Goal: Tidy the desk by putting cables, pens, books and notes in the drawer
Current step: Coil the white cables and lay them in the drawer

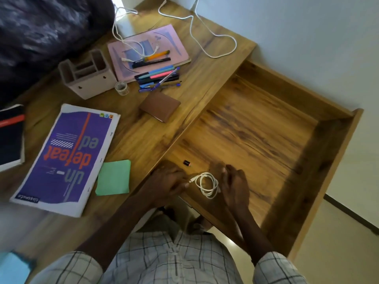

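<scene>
Left hand [168, 181] is lying flat at the drawer [256, 119] edge, fingertips touching the plug of a coiled white cable [207, 185]. Right hand [233, 183] is resting against the coil, its grip too blurred to tell. Cable is lying inside the drawer, near a black adapter [187, 162]. On the desk [143, 136], a purple book [67, 156] is showing "un defeat ed", upside down.

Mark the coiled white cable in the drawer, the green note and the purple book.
coiled white cable [208, 194], head view, lower loops of the coil
green note [113, 178], head view, middle of the top sheet
purple book [67, 158], head view, middle of the cover
</scene>
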